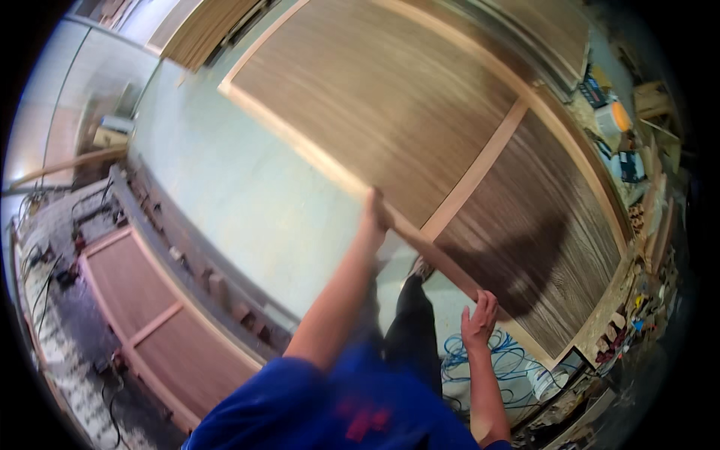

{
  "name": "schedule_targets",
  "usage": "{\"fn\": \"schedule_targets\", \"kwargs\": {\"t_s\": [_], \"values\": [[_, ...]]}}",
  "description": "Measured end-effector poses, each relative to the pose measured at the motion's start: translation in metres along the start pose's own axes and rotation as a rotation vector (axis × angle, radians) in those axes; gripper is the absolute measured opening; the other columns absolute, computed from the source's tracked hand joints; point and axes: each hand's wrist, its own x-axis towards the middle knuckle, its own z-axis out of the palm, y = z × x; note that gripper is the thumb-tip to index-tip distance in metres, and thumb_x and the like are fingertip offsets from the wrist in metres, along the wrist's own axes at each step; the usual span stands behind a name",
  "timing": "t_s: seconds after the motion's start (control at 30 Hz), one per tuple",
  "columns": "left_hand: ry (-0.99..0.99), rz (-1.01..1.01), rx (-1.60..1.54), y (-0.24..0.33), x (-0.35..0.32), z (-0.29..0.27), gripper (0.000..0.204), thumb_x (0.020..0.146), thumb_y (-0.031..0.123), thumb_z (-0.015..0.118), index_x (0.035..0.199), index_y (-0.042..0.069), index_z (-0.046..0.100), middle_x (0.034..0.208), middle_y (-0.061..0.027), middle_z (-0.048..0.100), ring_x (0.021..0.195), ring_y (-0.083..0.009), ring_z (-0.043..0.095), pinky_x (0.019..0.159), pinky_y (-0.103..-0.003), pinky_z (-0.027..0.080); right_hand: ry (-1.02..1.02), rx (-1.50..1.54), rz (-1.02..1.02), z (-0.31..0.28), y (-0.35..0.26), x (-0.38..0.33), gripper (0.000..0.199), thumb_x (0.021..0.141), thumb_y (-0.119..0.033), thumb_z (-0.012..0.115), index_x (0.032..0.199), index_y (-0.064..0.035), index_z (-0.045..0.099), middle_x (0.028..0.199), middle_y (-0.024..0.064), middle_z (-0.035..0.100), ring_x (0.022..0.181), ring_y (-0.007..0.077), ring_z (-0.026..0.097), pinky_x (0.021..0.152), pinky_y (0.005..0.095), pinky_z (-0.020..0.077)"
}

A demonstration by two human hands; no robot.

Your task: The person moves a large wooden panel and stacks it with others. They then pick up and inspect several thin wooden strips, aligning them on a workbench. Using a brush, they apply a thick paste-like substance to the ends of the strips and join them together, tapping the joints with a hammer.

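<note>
A large framed wooden door [360, 97] fills the upper right, its brown panels edged by lighter wood. A crosspiece [478, 169] divides it into a bigger and a smaller panel. My left hand [377, 214] grips the near edge of its frame, thumb side up, close to that crosspiece. Further right along the same edge, my right hand [480, 321] holds the frame with its fingers bent over the top. The undersides of both grips are hidden. A dark shadow falls across the smaller panel.
Another framed door [154, 289] lies at the left beside a long metal rail [191, 247]. Stacked boards [201, 37] stand at the far left. Tangled blue hose [487, 358] and a white bucket [546, 381] are at lower right; an orange-and-white container [613, 118] sits among tools.
</note>
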Motion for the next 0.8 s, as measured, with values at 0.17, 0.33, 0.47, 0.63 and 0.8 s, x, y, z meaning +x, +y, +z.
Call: {"fn": "schedule_targets", "kwargs": {"t_s": [0.17,0.33,0.47,0.63,0.8], "values": [[-0.067,-0.078,0.106,0.023,-0.011,-0.03,0.054,0.097,0.058,0.065,0.131,0.016,0.063,0.113,0.0045,0.062,0.097,-0.0128,0.059,0.079,-0.031,0.05,0.045,-0.144,-0.092,0.002,-0.038,0.021,0.088,0.073,-0.014,0.087,0.148,-0.0052,0.043,0.15,0.0185,0.041,0.144,0.0405,0.035,0.123,0.0567,0.0258],[-0.123,-0.121,0.02,0.101,-0.137,-0.012,0.055,0.1,0.055,0.059,0.135,0.014,0.06,0.125,-0.0039,0.064,0.113,-0.0209,0.062,0.089,-0.04,0.053,0.119,-0.298,-0.09,-0.092,-0.055,-0.05,0.092,0.066,-0.013,0.091,0.146,-0.006,0.047,0.152,0.0155,0.043,0.143,0.0372,0.042,0.122,0.0575,0.0273],[-0.24,-0.045,0.105,0.197,-0.266,0.024,0.062,0.101,0.059,0.046,0.134,0.008,0.06,0.12,-0.0104,0.07,0.111,-0.0284,0.066,0.095,-0.048,0.053,0.312,-0.248,-0.1,-0.197,-0.054,-0.119,0.073,0.064,-0.001,0.088,0.131,-0.0063,0.06,0.138,0.01,0.061,0.135,0.0368,0.052,0.115,0.0556,0.0389],[-0.414,0.252,0.086,0.261,-0.307,0.07,0.068,0.103,0.063,0.04,0.134,0.006,0.06,0.132,-0.0112,0.065,0.126,-0.029,0.058,0.108,-0.05,0.043,0.566,-0.214,-0.045,-0.302,-0.08,-0.098,0.04,0.096,-0.03,0.067,0.126,-0.0041,0.067,0.129,0.011,0.068,0.126,0.0361,0.059,0.111,0.054,0.0416],[-0.8,0.433,0.115,0.289,-0.268,0.137,0.082,0.102,0.07,0.038,0.133,-0.004,0.056,0.128,-0.014,0.064,0.114,-0.0278,0.061,0.105,-0.045,0.044,0.961,-0.241,-0.15,-0.361,-0.04,-0.002,0.053,0.105,-0.041,0.043,0.1,0.0054,0.067,0.099,0.0183,0.069,0.095,0.0363,0.064,0.092,0.0497,0.0486]]}}
